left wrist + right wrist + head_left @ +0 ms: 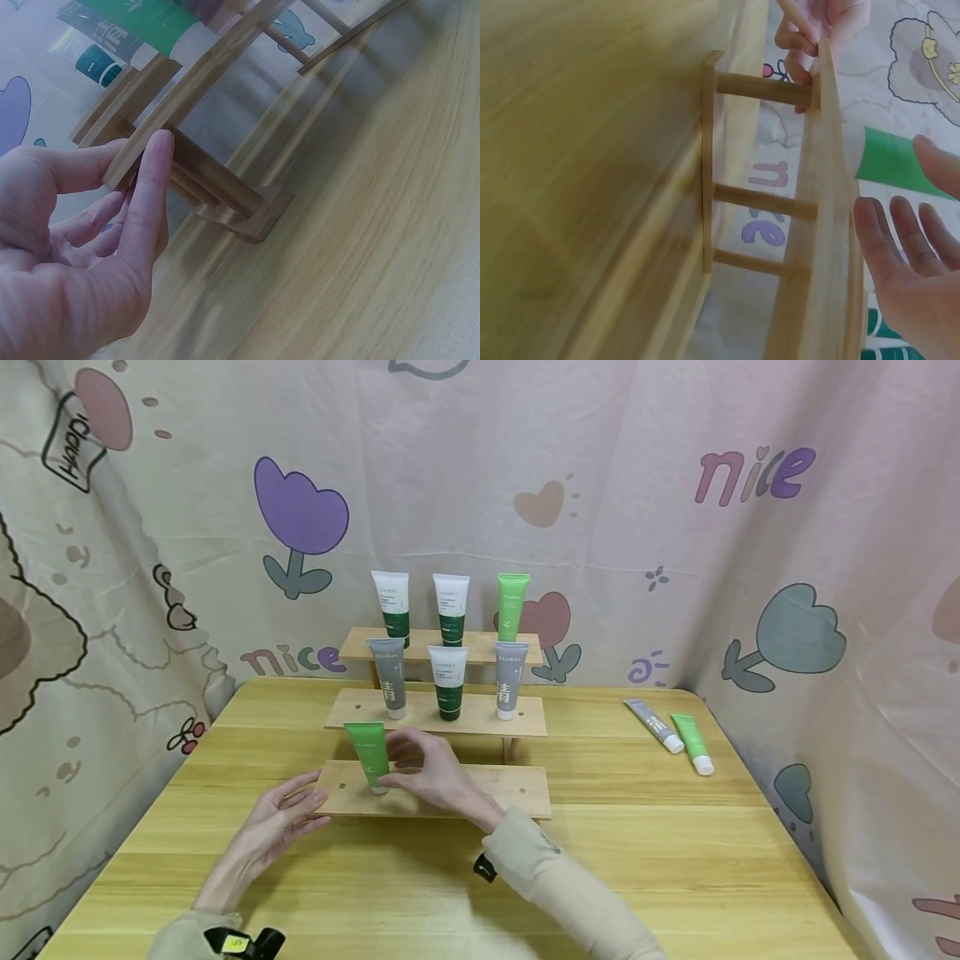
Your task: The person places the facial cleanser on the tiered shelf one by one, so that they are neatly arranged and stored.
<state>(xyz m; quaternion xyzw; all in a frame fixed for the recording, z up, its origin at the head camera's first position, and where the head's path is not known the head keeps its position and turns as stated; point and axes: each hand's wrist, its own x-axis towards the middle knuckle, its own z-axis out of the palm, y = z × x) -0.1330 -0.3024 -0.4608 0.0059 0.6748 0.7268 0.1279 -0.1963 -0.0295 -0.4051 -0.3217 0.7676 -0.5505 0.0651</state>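
A green tube (368,752) stands on its white cap near the left end of the lowest shelf board (480,785). Just right of it is my right hand (438,768), its thumb and fingers spread apart. In the right wrist view a gap shows between the fingertips (870,214) and the green tube (900,161); whether the thumb touches it I cannot tell. My left hand (273,822) pinches the left end of that board, with fingers on both its faces in the left wrist view, where the board's end (131,161) shows.
The middle board (348,714) bears a white-and-green tube (448,681) between two grey tubes (388,677). On the top board (420,647) stand two white-and-green tubes (392,606) and a green one (512,606). A grey tube (651,722) and a green tube (692,739) lie at the table's right.
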